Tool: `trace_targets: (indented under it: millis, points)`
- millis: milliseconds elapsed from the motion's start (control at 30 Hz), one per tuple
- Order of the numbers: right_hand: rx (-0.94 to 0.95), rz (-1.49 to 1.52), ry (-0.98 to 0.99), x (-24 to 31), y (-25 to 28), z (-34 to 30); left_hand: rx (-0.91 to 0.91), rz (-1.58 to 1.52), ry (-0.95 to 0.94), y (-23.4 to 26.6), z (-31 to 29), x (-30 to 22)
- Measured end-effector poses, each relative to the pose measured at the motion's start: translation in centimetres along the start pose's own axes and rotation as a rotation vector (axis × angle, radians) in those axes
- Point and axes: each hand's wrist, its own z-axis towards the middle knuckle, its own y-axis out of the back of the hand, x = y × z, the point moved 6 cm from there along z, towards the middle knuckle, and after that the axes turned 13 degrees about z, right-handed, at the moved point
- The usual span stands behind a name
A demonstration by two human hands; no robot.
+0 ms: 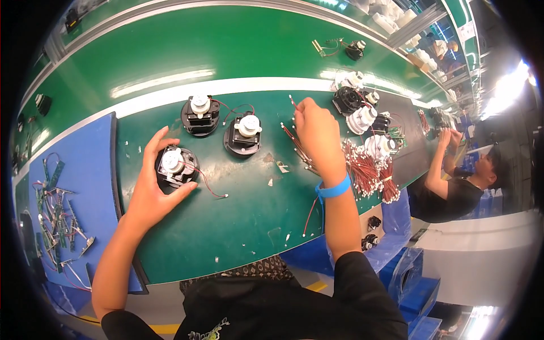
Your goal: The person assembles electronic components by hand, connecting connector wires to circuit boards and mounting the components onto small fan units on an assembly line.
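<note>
My left hand (150, 187) curls round a black round motor unit (171, 164) with a white top, thumb and fingers on its sides; a thin red-and-black wire with a small white plug trails from it. My right hand (317, 130), with a blue band at its wrist, is closed in a pinch over a thin red wire lead (293, 102); its end sticks out beyond the fingers. Beneath and beside that hand lie loose leads (294, 141). Two similar motor units, one at the back (200, 113) and one in the middle (245, 135), stand between my hands.
Thick bundles of red wires (365, 170) lie right of my right hand, with more motor units (362, 119) behind them. Circuit boards (59, 221) are heaped on a blue mat (102, 170) at left. A green conveyor belt (243, 45) runs behind. A co-worker (453, 175) works at far right.
</note>
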Motion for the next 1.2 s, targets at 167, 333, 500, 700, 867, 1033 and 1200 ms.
trace_targets:
  millis: [167,333,500,700,867,1033,1200]
  points:
    - [-0.138,0.529,0.096,-0.6,0.0,1.1,0.000,0.001,-0.002,0.3,-0.1,-0.3]
    - [-0.195,0.771,-0.006,-0.1,1.1,1.4,0.000,0.018,-0.004,0.3,0.0,0.0]
    - [-0.162,1.226,-0.083,-0.7,1.7,1.6,0.008,-0.030,0.011,0.3,-0.3,0.0]
    - [0.027,1.520,-0.142,0.0,1.4,1.4,0.015,-0.012,0.023,0.1,-0.2,0.2]
    - [0.112,1.561,-0.141,1.0,1.5,1.1,0.023,0.046,-0.004,0.4,-0.3,-0.1]
    - [0.074,1.581,-0.112,0.4,1.2,1.3,0.035,0.028,0.035,0.2,-0.2,0.0]
    - [-0.197,1.339,0.068,1.0,3.2,1.1,0.041,0.066,0.006,0.1,0.0,-0.4]
